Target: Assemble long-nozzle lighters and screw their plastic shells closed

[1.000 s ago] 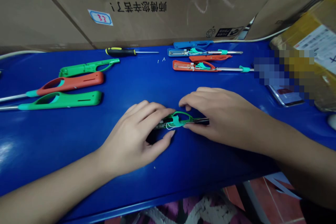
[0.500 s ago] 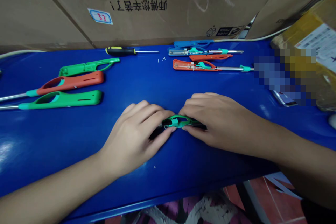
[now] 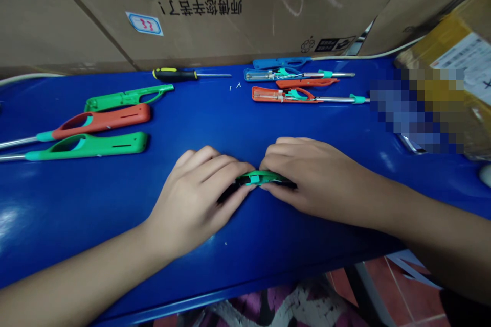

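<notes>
My left hand [image 3: 201, 191] and my right hand [image 3: 312, 176] pinch a green utility lighter [image 3: 264, 177] between thumbs and fingers, just above or on the blue table. A teal trigger shows in the gap between the hands, with dark parts on both sides. The fingers hide both ends, so I cannot tell how fully its case is closed. Further back on the right lie an opened orange lighter [image 3: 268, 95] and an opened blue lighter [image 3: 259, 76], their inner parts showing.
On the left lie a green lighter [image 3: 115, 144], an orange lighter [image 3: 128, 114] and a green half-shell [image 3: 115, 100]. A screwdriver [image 3: 174, 74] and tiny screws [image 3: 238, 85] are at the back of the blue table [image 3: 184, 286]. Behind stands a cardboard box [image 3: 192, 36]; a taped parcel [image 3: 433, 71] sits right.
Both hands still grip the green lighter. It has tipped slightly, so the opening beside the trigger shows less. The right hand has shifted a little left; the whole view moved slightly.
</notes>
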`<state>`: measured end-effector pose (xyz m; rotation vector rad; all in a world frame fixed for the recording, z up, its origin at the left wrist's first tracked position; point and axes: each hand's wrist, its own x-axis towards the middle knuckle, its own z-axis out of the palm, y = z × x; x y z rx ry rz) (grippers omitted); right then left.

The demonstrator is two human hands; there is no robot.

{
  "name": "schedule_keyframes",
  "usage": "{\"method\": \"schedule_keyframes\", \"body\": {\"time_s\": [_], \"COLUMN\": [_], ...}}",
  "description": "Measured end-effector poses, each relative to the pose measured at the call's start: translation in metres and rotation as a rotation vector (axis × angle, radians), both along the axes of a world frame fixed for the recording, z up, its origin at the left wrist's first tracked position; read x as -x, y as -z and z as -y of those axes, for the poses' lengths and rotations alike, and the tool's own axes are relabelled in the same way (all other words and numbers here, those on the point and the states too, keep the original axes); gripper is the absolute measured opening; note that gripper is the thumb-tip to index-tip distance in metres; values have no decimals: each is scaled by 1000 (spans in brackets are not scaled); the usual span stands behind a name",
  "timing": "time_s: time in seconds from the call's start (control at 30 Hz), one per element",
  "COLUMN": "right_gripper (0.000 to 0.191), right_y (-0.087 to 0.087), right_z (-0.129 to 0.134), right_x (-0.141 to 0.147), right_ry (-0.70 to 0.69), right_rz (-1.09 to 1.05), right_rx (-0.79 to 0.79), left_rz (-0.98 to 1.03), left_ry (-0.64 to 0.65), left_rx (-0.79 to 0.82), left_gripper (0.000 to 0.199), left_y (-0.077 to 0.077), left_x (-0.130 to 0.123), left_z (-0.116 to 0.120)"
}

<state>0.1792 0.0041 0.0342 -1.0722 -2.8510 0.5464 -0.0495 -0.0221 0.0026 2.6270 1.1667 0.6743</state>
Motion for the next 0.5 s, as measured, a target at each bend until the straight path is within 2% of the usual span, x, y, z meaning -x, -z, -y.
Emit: {"method": "schedule_keyframes", "body": {"time_s": [0.3,0.5], "right_gripper": [13,15], "right_y": [0,-4], "right_z": [-1,-5], "right_x": [-1,-3], "right_ry": [8,57], "right_rz": [3,-5], "right_rx": [17,45], "left_rz": [30,205], "left_ry": [-28,-7], "left_rx": [14,97], "left_gripper": [18,20], "left_y": [0,2], "left_x": [0,-1], "left_z": [2,-2]}}
